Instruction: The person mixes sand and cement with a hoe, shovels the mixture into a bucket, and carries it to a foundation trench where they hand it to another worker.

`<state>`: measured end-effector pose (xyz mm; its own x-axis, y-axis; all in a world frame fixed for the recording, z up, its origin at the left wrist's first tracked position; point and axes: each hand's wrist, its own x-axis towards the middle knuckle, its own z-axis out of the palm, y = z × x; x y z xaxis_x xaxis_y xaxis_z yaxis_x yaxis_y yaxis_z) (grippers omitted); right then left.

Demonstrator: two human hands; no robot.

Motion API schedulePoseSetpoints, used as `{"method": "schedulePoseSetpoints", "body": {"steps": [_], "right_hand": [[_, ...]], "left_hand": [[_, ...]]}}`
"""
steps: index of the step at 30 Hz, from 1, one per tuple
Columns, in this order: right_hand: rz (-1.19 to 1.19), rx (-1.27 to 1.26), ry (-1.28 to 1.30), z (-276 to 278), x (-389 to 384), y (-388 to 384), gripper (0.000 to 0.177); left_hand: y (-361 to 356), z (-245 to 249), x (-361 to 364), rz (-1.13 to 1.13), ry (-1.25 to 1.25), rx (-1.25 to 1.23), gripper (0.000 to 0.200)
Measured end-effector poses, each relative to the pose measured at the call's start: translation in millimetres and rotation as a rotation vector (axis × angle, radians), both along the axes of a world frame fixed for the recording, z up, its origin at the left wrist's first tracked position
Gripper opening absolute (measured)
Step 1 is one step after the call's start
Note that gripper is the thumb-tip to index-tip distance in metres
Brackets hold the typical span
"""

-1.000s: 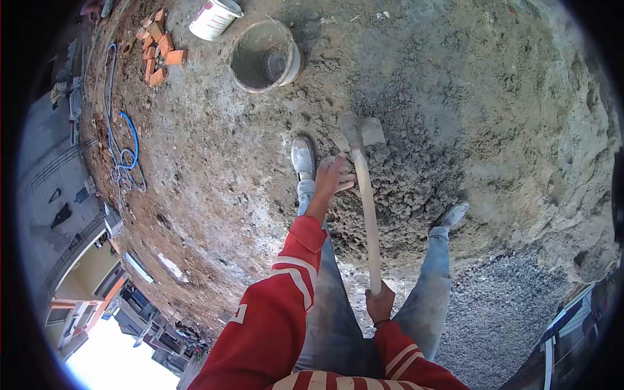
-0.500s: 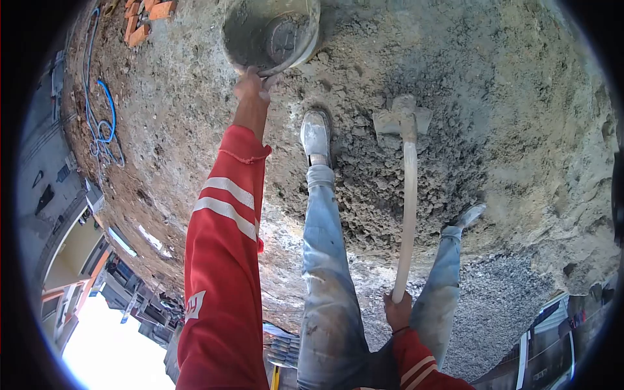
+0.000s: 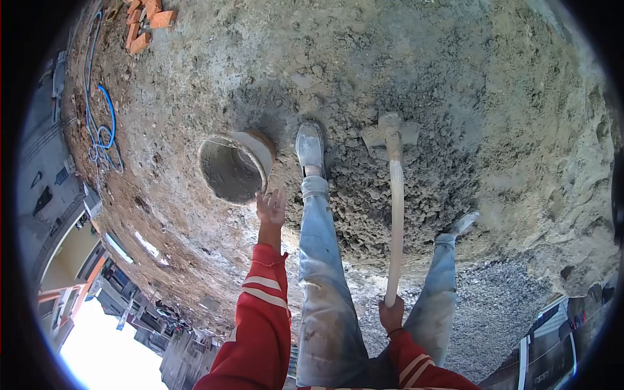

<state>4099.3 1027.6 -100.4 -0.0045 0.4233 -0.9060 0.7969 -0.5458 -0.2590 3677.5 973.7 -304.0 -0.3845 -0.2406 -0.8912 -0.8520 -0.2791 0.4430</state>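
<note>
Bucket (image 3: 257, 148) tilted beside the left shoe (image 3: 310, 147) | left hand (image 3: 271, 208) open at its rim, contact unclear | right hand (image 3: 391, 314) gripping the hoe (image 3: 397, 214) by its handle | risk: unclasped, the bucket could topple or roll from that lean

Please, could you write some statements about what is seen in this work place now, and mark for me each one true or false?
1. The right hand holds the hoe handle. True.
2. The left hand grips the hoe handle too. False: the left hand is open, at the bucket.
3. The hoe blade is at the grey heap. True.
4. The blue hose lies between the shoes. False: the blue hose lies left of the bucket.
</note>
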Motion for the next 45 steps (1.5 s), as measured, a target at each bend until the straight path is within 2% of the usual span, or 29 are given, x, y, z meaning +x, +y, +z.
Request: {"method": "schedulePoseSetpoints", "body": {"steps": [1,2,3,6,7,10,12,13,14,15,16,17,18,19,20,21,22,25,27,29,32,34,36,37,38,40,42,44,45], "right_hand": [[0.03,0.026,-0.004,-5,3,-5,0.013],[0.058,0.052,-0.006,-11,5,-10,0.012],[0.055,0.049,0.003,-16,8,-16,0.012],[0.033,-0.053,-0.054,-26,8,-17,0.013],[0.03,-0.049,-0.049,-30,10,-20,0.013],[0.066,0.02,-0.096,-53,32,-29,0.024],[0.104,0.07,-0.067,-58,37,-23,0.024],[0.129,0.122,-0.039,-62,32,-15,0.024],[0.063,0.148,0.027,-67,27,-11,0.024],[0.148,0.08,0.03,-63,1,15,0.024],[0.159,0.037,0.089,-70,-20,31,0.024],[0.263,0.093,0.154,-83,-41,45,0.025],[0.262,0.213,0.24,-90,-78,68,0.027],[0.392,0.272,0.259,-98,-112,92,0.03],[0.274,0.325,0.384,-112,-147,112,0.031],[0.264,0.432,0.455,-125,-184,132,0.031],[0.21,0.435,0.498,-130,-224,152,0.031],[0.214,0.415,0.531,-126,-301,187,0.028],[0.266,0.316,0.421,-111,-322,198,0.028],[0.222,0.287,0.446,-86,-316,201,0.028],[0.15,0.213,0.472,-55,-305,188,0.029],[0.125,0.191,0.441,-44,-279,185,0.029],[0.159,0.188,0.364,-39,-243,182,0.023],[0.159,0.202,0.365,-33,-228,184,0.023],[0.228,0.198,0.365,-30,-217,185,0.024],[0.378,0.168,0.306,-21,-183,177,0.03],[0.428,0.135,0.201,-3,-145,160,0.033],[0.364,0.227,0.225,7,-99,131,0.033],[0.401,0.121,0.143,23,-77,119,0.033]], "left_hand": [[31,20,16,-0.038,-0.078,0.11,0.085],[66,34,34,-0.119,-0.112,0.111,0.081],[101,53,53,-0.414,-0.118,0.129,0.078],[179,66,121,-1.068,-0.223,0.298,0.068],[189,46,156,-1.116,-0.187,0.269,0.057],[213,40,199,-1.122,-0.23,0.246,0.045],[223,53,204,-1.147,-0.153,-0.169,0.035],[232,60,193,-1.147,-0.147,-0.166,0.035],[234,68,177,-1.109,-0.112,-0.197,0.032],[235,80,156,-1.072,-0.082,-0.235,0.029],[239,90,127,-1.028,-0.008,-0.154,0.027],[250,94,91,-0.982,0.077,-0.065,0.024],[261,92,57,-0.961,0.215,-0.019,0.018],[278,92,20,-0.898,0.331,0.026,0.016],[292,83,-17,-0.896,0.496,0.065,0.017],[305,74,-51,-0.933,0.583,0.019,0.018],[312,53,-86,-1.061,0.53,-0.108,0.018],[335,26,-129,-1.052,0.614,-0.204,0.018],[344,12,-149,-1.232,0.563,-0.518,0.021],[341,18,-141,-1.233,0.572,-0.499,0.022],[345,35,-119,-1.336,0.428,-0.498,0.021],[311,-33,-106,-1.527,0.512,-0.665,0.022],[314,21,-54,-1.345,0.393,-0.528,0.023],[309,28,-40,-1.31,0.328,-0.534,0.025],[301,29,-33,-1.27,0.267,-0.55,0.028],[267,-3,-7,-1.304,0.273,-0.664,0.029],[245,17,44,-1.272,0.224,-0.536,0.023],[222,35,96,-1.095,0.251,-0.307,0.02],[204,43,126,-1.143,0.112,-0.309,0.022]]}}
